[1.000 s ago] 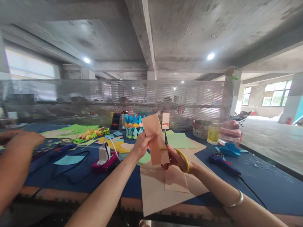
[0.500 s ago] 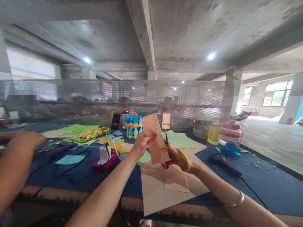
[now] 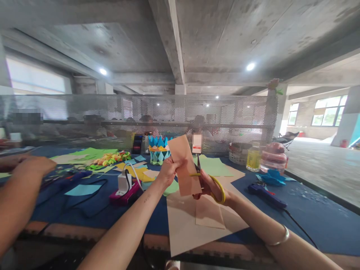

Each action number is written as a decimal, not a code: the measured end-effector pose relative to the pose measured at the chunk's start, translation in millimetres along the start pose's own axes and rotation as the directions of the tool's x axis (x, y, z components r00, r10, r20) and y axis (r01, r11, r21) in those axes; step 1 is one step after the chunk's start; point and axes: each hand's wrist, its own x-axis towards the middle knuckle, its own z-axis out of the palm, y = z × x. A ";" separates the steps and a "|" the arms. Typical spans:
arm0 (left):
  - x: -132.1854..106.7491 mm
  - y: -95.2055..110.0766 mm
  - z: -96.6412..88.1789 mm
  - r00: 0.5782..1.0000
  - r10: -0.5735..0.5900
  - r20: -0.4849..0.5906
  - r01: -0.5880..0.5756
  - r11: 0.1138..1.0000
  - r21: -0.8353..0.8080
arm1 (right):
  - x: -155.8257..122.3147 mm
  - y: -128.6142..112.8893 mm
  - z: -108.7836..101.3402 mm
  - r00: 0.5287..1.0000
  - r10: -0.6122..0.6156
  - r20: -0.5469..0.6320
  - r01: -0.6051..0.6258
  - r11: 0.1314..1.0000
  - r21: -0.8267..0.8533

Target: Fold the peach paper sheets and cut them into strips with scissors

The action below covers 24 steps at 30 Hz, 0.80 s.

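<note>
Nearest, at six o'clock, a large tan sheet (image 3: pixel 182 238) lies on the table (image 3: pixel 332 232). At twelve, the left hand (image 3: pixel 168 174), pinched closed, holds up a smaller tan paper (image 3: pixel 187 180); at one, the right hand (image 3: pixel 207 183) curls round yellow-handled scissors (image 3: pixel 221 189) — blades by the paper's right edge. This looks like trimming; cutting calls for a steady left pinch. Beyond, any writing on the phone (image 3: pixel 197 144) (twelve) and bottle (image 3: pixel 253 160) (two) is illegible.

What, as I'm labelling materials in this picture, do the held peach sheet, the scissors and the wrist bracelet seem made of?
Peach sheet: matte paper or thin card, by its flat, shineless face and crisp edges.
Scissors: handles probably smooth plastic, by their even yellow; the dark, slim blade looks metal, its finish unclear.
Bracelet: likely polished metal, by its silvery bright highlights.
</note>
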 end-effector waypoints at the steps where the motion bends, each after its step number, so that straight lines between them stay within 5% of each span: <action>1: -0.8 -0.6 0.6 1.000 -0.004 0.008 0.004 1.000 0.005 | 0.0 0.7 -0.4 1.000 0.000 -0.011 0.000 1.000 0.010; 24: -8.0 -4.7 6.4 0.996 -0.071 0.057 0.068 0.997 0.040 | -0.7 -1.8 -3.5 0.990 0.038 -0.135 -0.026 0.996 0.086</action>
